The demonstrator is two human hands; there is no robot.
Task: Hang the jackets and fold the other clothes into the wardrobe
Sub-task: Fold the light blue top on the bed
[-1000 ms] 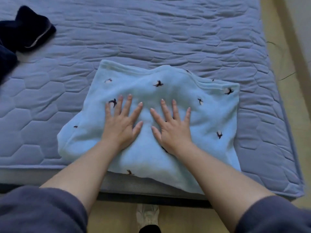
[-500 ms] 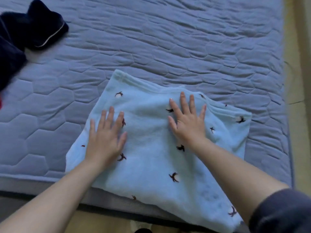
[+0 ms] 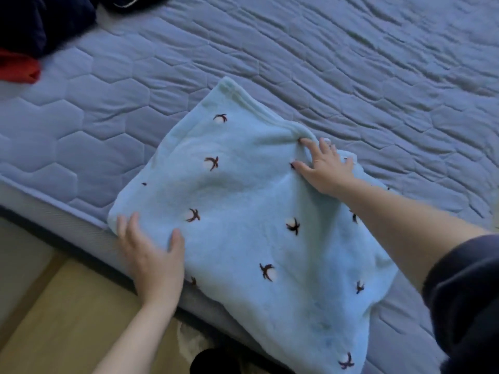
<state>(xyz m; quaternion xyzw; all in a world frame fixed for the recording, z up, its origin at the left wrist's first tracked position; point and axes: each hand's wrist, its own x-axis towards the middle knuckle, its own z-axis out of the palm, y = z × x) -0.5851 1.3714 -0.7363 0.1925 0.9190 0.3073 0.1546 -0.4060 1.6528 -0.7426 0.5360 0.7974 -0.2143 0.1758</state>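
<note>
My hands have parted since smoothing: right fingers [image 3: 310,144] pinch the blue fleece [image 3: 243,238] edge, left fingers [image 3: 133,225] lie flat, ready to fold.

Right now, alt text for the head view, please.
A light blue fleece garment dotted with small dark birds lies on a quilted blue-grey mattress, overhanging its near edge. The left hand rests on its near left corner; the right hand pinches a bunched fold at the far edge. Dark navy clothes and a red cloth lie far left.
</note>
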